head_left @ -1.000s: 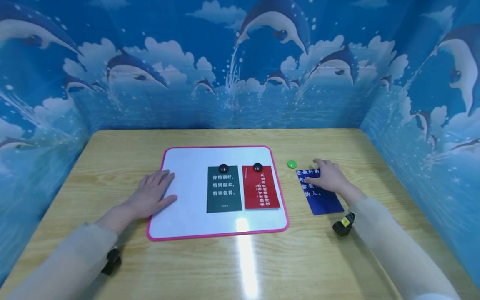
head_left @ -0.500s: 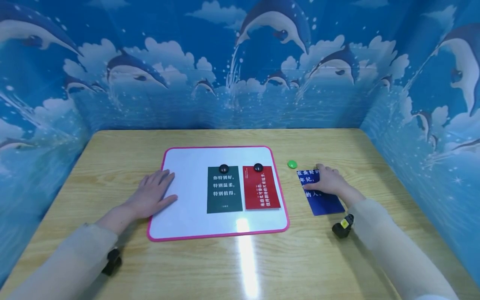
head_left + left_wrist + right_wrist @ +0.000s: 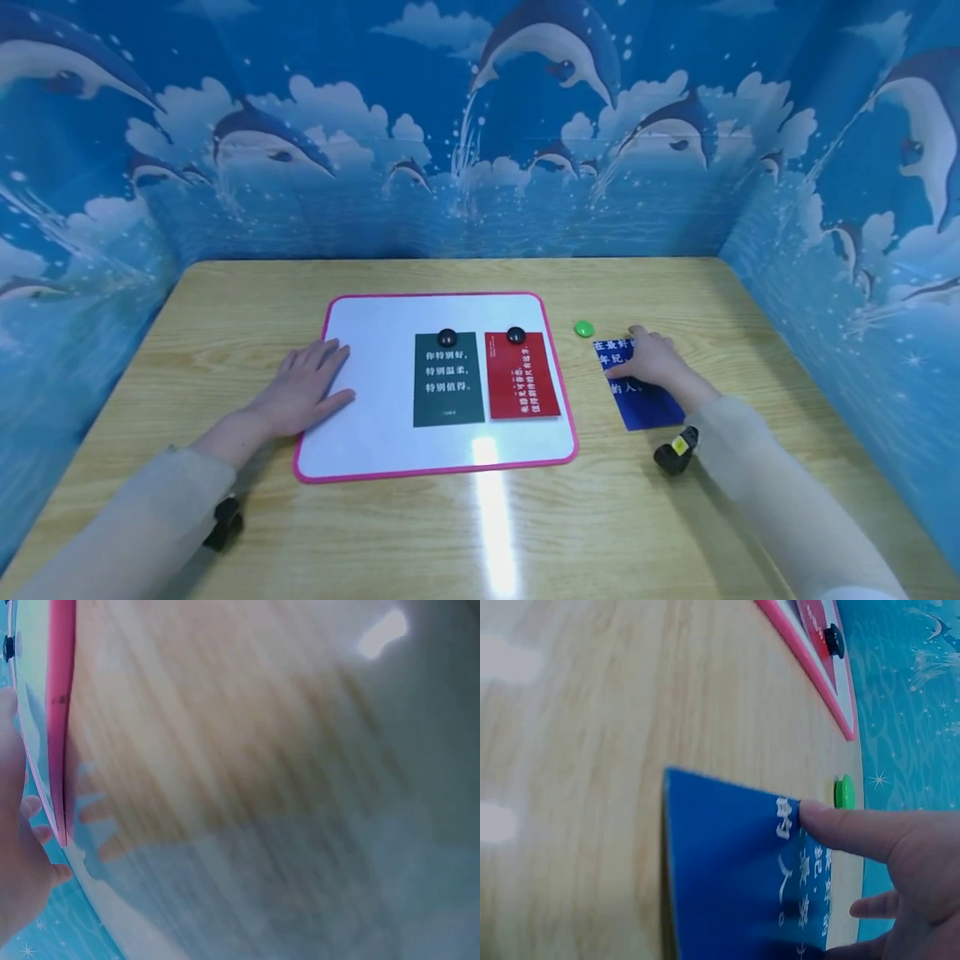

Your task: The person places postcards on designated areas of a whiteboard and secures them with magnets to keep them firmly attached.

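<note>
My left hand (image 3: 303,396) rests with spread fingers on the left edge of a pink-framed whiteboard (image 3: 375,450). On the board lie a dark green card (image 3: 448,396) and a red card (image 3: 517,392) with white writing. A black round magnet (image 3: 447,337) sits at the top of the green card, another black magnet (image 3: 516,335) at the top of the red one. Right of the board, my right hand (image 3: 656,362) spans a blue card (image 3: 648,408) and grips it, thumb at its left edge; the fingers' far contact is partly hidden. The right wrist view shows the thumb on the card's edge (image 3: 727,855).
A green round magnet (image 3: 584,328) lies on the wooden table (image 3: 390,542) between the board and the blue card. Blue dolphin-print curtains (image 3: 337,200) enclose the back and sides. Dark wrist cameras (image 3: 677,450) hang at both sleeves.
My right fingers and thumb have closed in on the blue card, and the right forearm has shifted slightly left. The left hand and the board stay put.
</note>
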Motion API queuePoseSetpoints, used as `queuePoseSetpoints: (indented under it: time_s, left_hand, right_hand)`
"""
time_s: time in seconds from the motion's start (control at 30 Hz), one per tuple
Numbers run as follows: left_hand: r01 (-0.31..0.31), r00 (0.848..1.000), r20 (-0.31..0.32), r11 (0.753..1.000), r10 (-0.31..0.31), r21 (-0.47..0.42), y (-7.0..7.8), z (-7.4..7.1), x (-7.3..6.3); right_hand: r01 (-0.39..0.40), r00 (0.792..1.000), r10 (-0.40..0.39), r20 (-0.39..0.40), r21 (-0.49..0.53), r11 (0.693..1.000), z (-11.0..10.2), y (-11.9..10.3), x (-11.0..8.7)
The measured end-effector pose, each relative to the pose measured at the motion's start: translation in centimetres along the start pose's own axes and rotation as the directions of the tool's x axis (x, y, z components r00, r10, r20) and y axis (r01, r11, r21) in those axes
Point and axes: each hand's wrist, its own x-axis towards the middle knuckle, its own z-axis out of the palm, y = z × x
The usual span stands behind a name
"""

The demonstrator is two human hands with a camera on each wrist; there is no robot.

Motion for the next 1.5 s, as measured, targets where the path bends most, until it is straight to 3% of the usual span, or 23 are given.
queuePoseSetpoints:
  time_s: [0.43,1.07,1.27,1.5]
  left_hand:
    - [0.004,1.0,-0.007,1.0,-0.004,-0.001,-0.3,0.0,-0.3]
    - [-0.006,1.0,-0.002,1.0,0.006,0.002,-0.3,0.2,0.0]
    - [-0.003,1.0,0.003,1.0,0.003,0.003,-0.4,0.4,0.0]
    - [0.0,1.0,-0.005,1.0,0.0,0.001,-0.5,0.6,0.0]
  right_hand:
    - [-0.065,0.996,0.062,0.065,0.041,0.997,-1.4,0.4,1.1]
    - [-0.099,0.995,0.099,0.014,0.02,0.995,-1.2,1.0,1.0]
    - [-0.074,0.997,0.074,0.01,-0.021,0.997,-1.1,1.2,0.9]
    - [-0.095,0.995,0.095,0.002,0.007,0.995,-1.0,1.5,1.0]
